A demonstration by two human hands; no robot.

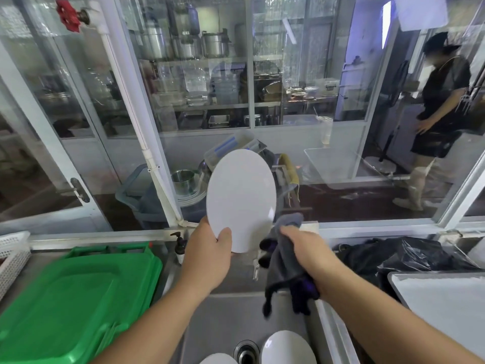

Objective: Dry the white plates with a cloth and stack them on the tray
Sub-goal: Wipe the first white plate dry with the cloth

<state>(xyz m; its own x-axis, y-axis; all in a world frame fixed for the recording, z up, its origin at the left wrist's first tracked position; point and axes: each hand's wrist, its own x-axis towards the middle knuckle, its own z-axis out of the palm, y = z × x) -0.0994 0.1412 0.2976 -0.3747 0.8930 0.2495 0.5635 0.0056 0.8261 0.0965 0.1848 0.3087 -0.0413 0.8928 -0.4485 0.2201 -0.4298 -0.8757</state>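
The left hand holds one white plate upright above the sink. Its grip is clamped on the lower rim, thumb across the near face and fingers behind. The plate stands on edge and tilts slightly away from the person; in my judgement this keeps both faces open to wiping and lets any water run down toward the basin.

The right hand has its grip clamped on a grey cloth, bunched in the fist with loose dark ends hanging below. The upper fold of the cloth lies against or just beside the plate's right edge; actual contact cannot be confirmed. The position suggests wiping is in hand on that side.

Two further white plates lie in the bottom of the sink, either side of the drain, so they are evidently not yet dried.

A white tray sits on the desk to the right, beside a black bag. No plates are visible on the part of it in view, so I judge the task to be at an early stage.

To the left sits a green lid, and a pump bottle stands behind the sink. Beyond the glass, a second person stands well apart from the work.

Risk noted: the plate is held by one rim only, so a firm wipe could pivot it.
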